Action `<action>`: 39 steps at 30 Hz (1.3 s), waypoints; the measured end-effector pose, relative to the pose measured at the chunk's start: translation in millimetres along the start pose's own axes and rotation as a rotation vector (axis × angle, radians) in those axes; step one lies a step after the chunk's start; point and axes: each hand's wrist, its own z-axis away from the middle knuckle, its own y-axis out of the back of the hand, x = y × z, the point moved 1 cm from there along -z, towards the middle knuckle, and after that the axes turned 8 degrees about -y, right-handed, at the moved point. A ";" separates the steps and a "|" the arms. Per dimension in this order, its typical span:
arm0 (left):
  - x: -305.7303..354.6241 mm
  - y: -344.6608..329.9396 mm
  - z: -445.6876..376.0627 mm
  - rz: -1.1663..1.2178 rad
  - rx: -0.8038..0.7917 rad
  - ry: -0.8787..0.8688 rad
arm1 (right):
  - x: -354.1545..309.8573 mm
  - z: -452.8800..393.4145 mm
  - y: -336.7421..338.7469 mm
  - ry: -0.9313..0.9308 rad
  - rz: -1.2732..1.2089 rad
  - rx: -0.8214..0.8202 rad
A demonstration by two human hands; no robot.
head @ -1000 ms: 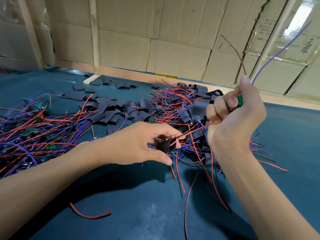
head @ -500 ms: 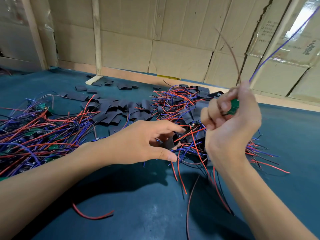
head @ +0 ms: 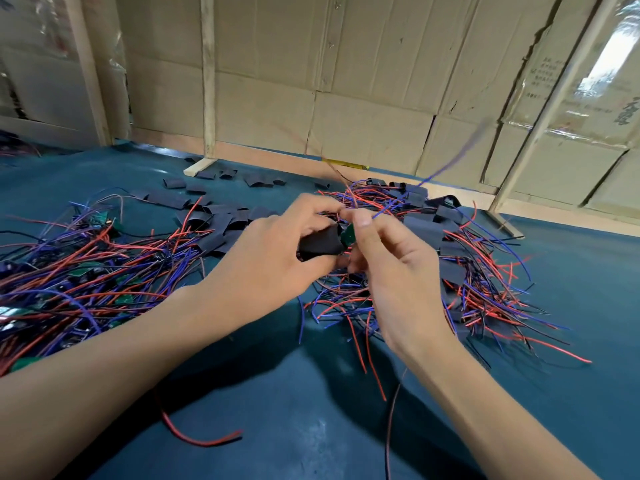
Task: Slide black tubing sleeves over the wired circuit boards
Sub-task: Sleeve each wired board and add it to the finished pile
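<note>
My left hand (head: 277, 258) grips a black tubing sleeve (head: 320, 242) between thumb and fingers above the table. My right hand (head: 391, 261) pinches a small green circuit board (head: 347, 234) right at the sleeve's open end, touching it. The board's blue and dark wires stick up and away behind my fingers; red ones hang below. Loose black sleeves (head: 221, 223) lie flat behind my left hand. A heap of wired boards (head: 69, 271) covers the left of the table. Another tangle of sleeved boards and wires (head: 467, 271) lies to the right.
The table has a dark teal mat (head: 294, 410). A stray red wire (head: 197, 434) lies near the front. Cardboard walls (head: 346, 81) with wooden posts (head: 207, 81) close off the back edge.
My right hand has come down from its raised position and brought the green board to the sleeve. My left hand lifted the sleeve slightly to meet it.
</note>
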 end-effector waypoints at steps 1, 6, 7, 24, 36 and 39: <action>0.4 0.8 -0.1 -0.025 -0.008 -0.012 | 0.4 -0.3 0.2 -0.011 0.001 -0.003; -1.6 1.8 0.0 -0.050 -0.095 0.004 | 3.6 -3.5 7.9 -0.143 0.018 -0.004; -2.5 1.8 0.1 -0.047 -0.088 0.001 | 4.0 -4.3 9.9 -0.164 0.028 0.004; -16.9 20.0 -8.9 -0.234 -0.064 -0.054 | -18.4 -13.2 27.3 -0.018 -0.156 0.127; -125.7 40.3 -2.5 -0.771 -0.398 0.639 | -31.2 -32.7 95.3 -0.546 -0.175 0.308; -126.6 42.1 -3.4 -0.781 -0.338 0.647 | -34.3 -31.1 93.9 -0.604 -0.320 0.181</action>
